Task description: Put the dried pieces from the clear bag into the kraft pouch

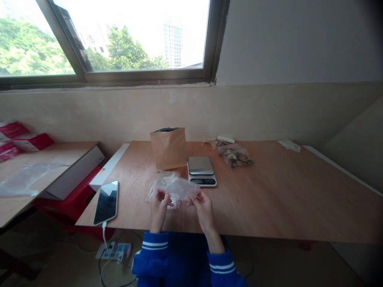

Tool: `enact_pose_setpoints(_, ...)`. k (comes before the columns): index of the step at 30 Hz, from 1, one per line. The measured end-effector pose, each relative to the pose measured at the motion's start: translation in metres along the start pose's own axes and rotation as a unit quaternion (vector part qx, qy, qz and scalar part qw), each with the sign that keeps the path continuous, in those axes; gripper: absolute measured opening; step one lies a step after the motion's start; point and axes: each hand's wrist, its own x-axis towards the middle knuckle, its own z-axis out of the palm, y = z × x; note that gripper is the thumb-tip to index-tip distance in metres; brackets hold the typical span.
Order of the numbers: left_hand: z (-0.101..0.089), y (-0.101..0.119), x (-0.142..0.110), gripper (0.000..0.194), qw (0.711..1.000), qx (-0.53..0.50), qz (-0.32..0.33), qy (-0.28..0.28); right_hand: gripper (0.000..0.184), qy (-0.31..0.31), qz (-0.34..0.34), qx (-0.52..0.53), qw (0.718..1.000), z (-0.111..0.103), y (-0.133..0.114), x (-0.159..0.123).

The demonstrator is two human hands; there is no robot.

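Note:
Low over the front of the wooden table, a clear plastic zip bag [182, 187] is stretched between my two hands. My right hand [204, 207] pinches its right end between thumb and fingers. At the bag's near left edge, my left hand [159, 207] is curled closed with thumb and forefinger on the plastic. More clear bags [154, 187] lie flat on the tabletop under and left of it. Just beyond my right hand sits a digital kitchen scale [201, 165] with a bare steel plate. Behind the loose bags, a brown kraft paper pouch [168, 149] stands upright, its top open.
Filled clear bags [238, 158] with brown dried pieces lie right of the scale. A phone [106, 202] on a charging cable [104, 231] rests at the table's left edge. A power strip [115, 251] is on the floor. Crumpled white material [289, 145] lies at the far right.

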Motion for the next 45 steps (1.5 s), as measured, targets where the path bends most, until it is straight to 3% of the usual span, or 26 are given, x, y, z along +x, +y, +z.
enact_pose_setpoints(7, -0.01, 0.009, 0.0, 0.019, 0.997, 0.046, 0.037, 0.041, 0.044, -0.009, 0.03, 0.013, 0.999, 0.003, -0.004, -0.002)
enact_pose_setpoints(11, -0.029, 0.009, 0.006, 0.02, 0.991, 0.043, 0.045, 0.12, 0.043, 0.013, 0.033, 0.029, 0.999, -0.006, -0.008, 0.0)
enact_pose_setpoints(13, -0.035, 0.009, 0.009, 0.026, 0.99, 0.029, 0.033, 0.13, 0.043, 0.022, 0.04, 0.029, 0.999, -0.01, -0.01, 0.001)
enact_pose_setpoints(17, -0.023, 0.012, 0.006, 0.044, 0.998, 0.046, 0.001, 0.04, 0.043, -0.032, 0.069, 0.017, 0.997, -0.008, -0.006, -0.002)
enact_pose_setpoints(21, -0.002, 0.011, -0.003, 0.049, 0.994, 0.093, -0.005, -0.061, 0.04, -0.11, 0.097, -0.034, 0.989, -0.002, 0.004, -0.009)
enact_pose_setpoints(23, 0.002, 0.009, -0.005, 0.052, 0.991, 0.104, -0.024, -0.083, 0.04, -0.123, 0.087, -0.048, 0.987, -0.001, 0.004, -0.01)
enact_pose_setpoints(30, -0.001, 0.008, -0.006, 0.054, 0.985, 0.134, -0.015, -0.108, 0.043, -0.002, 0.055, -0.046, 0.997, -0.005, -0.006, -0.005)
enact_pose_setpoints(39, -0.004, 0.004, 0.003, 0.053, 0.989, 0.144, 0.034, -0.024, 0.056, 0.022, 0.03, -0.083, 0.996, -0.003, -0.008, -0.002)
enact_pose_setpoints(42, -0.017, -0.001, 0.017, 0.053, 0.986, 0.158, 0.035, 0.043, 0.056, 0.023, 0.028, -0.083, 0.996, -0.024, -0.016, 0.002)
enact_pose_setpoints(45, -0.033, -0.005, 0.033, 0.048, 0.975, 0.21, -0.007, 0.074, 0.055, 0.071, 0.008, -0.095, 0.993, -0.059, -0.024, 0.009)
